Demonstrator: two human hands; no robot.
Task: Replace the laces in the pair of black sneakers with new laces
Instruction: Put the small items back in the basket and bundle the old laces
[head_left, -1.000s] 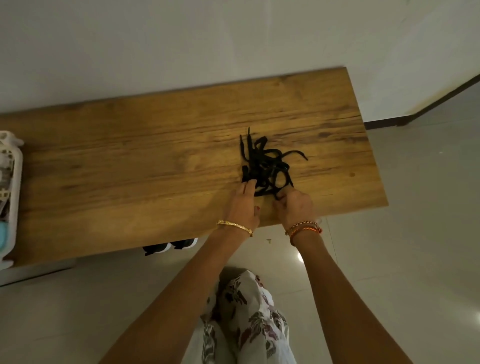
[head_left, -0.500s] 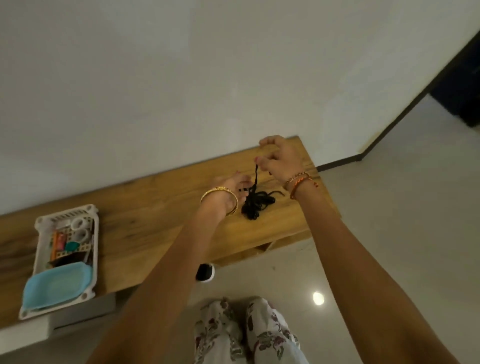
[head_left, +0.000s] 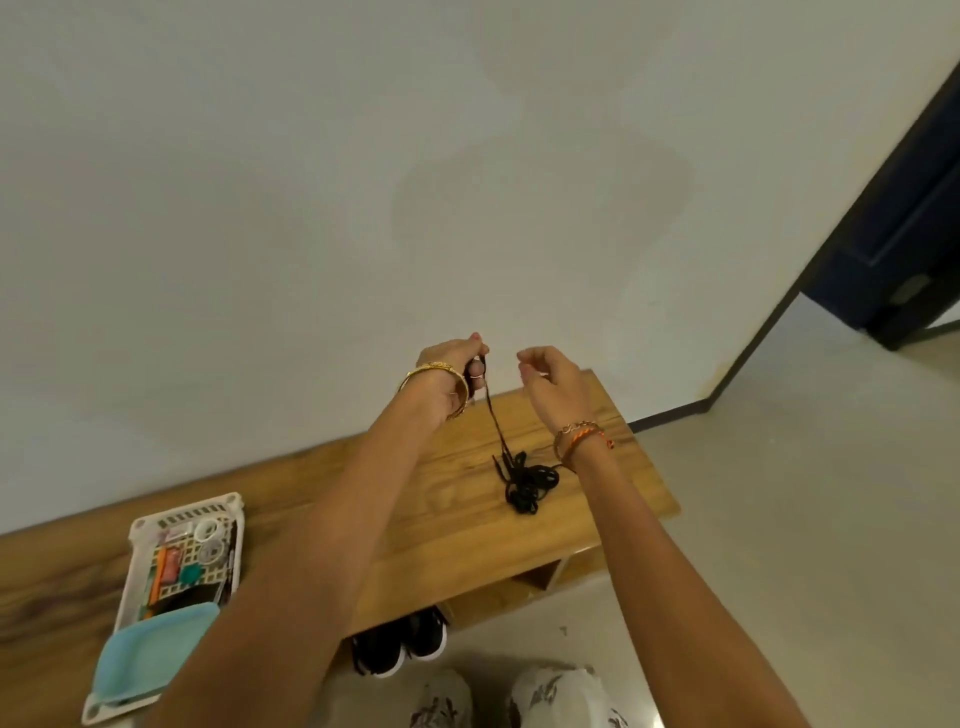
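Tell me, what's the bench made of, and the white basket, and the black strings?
Bench: looks like wood or wood-look laminate, smooth, with brown grain lines. White basket: probably plastic, moulded with slots in its rim. Black laces: seemingly woven fabric cord, limp and tangled.

Warm, dim indoor light fills the head view, and soft grey shadows blotch the white wall (head_left: 545, 171) above the raised hands. Wide-angle distortion bends the wooden bench (head_left: 467, 519) and the dark doorway (head_left: 904, 234) outward near the edges. Detail is soft throughout, and the forearms nearest the camera look slightly blurred.
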